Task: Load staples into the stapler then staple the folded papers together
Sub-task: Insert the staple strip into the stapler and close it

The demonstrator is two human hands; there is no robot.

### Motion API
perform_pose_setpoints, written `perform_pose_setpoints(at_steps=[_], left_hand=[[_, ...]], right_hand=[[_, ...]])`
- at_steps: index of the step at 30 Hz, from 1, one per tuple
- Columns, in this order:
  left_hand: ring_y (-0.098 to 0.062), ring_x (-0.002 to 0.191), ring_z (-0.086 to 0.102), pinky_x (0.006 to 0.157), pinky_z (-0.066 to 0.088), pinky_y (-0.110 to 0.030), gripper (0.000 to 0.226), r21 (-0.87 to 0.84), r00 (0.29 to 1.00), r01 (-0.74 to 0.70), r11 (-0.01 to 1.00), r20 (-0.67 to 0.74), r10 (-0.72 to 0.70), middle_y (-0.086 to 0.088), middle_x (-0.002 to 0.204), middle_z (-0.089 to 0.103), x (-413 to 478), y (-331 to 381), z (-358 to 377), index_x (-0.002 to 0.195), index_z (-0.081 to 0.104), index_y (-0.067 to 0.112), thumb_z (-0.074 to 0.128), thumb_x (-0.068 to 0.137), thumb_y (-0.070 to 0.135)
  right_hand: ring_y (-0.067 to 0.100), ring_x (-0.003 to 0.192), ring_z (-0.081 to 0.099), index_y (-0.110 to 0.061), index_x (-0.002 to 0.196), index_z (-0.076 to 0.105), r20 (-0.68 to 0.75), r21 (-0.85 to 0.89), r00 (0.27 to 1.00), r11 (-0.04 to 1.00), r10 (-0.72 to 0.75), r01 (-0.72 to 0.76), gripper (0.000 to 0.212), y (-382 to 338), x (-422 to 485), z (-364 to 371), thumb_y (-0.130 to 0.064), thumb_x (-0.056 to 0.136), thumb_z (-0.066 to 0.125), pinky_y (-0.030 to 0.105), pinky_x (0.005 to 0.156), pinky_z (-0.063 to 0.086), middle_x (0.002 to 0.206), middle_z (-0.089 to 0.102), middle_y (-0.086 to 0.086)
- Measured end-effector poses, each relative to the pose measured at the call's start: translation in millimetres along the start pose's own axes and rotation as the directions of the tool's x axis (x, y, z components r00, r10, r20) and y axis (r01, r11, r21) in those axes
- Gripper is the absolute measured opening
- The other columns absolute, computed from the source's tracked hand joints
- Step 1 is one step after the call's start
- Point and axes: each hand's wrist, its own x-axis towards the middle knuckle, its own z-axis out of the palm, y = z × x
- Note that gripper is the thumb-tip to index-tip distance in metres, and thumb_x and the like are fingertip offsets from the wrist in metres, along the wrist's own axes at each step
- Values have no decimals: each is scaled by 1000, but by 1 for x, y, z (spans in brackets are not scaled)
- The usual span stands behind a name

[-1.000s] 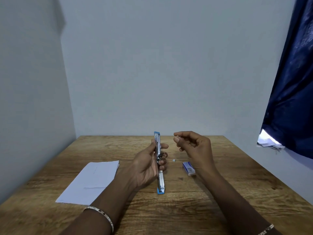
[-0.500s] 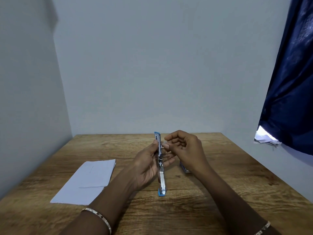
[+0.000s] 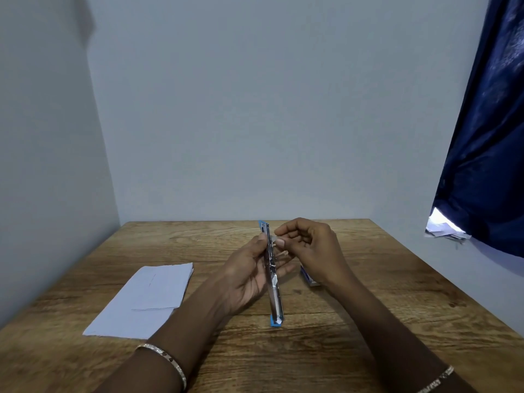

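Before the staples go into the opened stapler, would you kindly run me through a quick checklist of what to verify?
1. Stapler swung fully open: ok, both blue ends show.
2. Left hand holding it steady: ok, gripped at mid-length, lower end near the wooden table.
3. Right hand at the metal channel: ok, fingertips pinched beside its upper half.
4. Staple strip in that pinch: cannot tell, too small.
5. Staple box within reach: ok, on the table, partly hidden behind the right wrist.
6. Folded papers ready: ok, lying flat to the left, untouched.
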Motion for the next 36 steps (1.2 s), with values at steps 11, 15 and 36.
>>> perform_pose_setpoints(at_steps=[11,15,36], left_hand=[[-38,125,63,101,52,-55,47,-2,995,-42,999,95,42,-27,136,62,-1,-1,1,148,37,-2,35,109,24],[-36,116,68,96,54,-57,48,-22,994,-54,998,91,56,-30,132,63,-1,-2,-1,149,35,-4,38,108,21],[-37,100,73,84,60,-56,22,-96,994,44,994,100,-34,-35,142,50,10,-14,-12,106,51,6,36,108,22]], right_hand=[[6,71,73,-8,87,79,-20,-15,999,999,-38,38,9,-3,1,-3,-5,79,83,16,65,55,79,78,5],[11,72,74,-9,84,82,-47,-58,997,997,-61,58,14,-5,3,-7,-10,73,88,21,66,58,79,79,2],[18,87,79,-12,90,84,230,-101,960,985,159,-139,17,-6,5,-23,-6,74,87,43,89,62,85,82,4]])
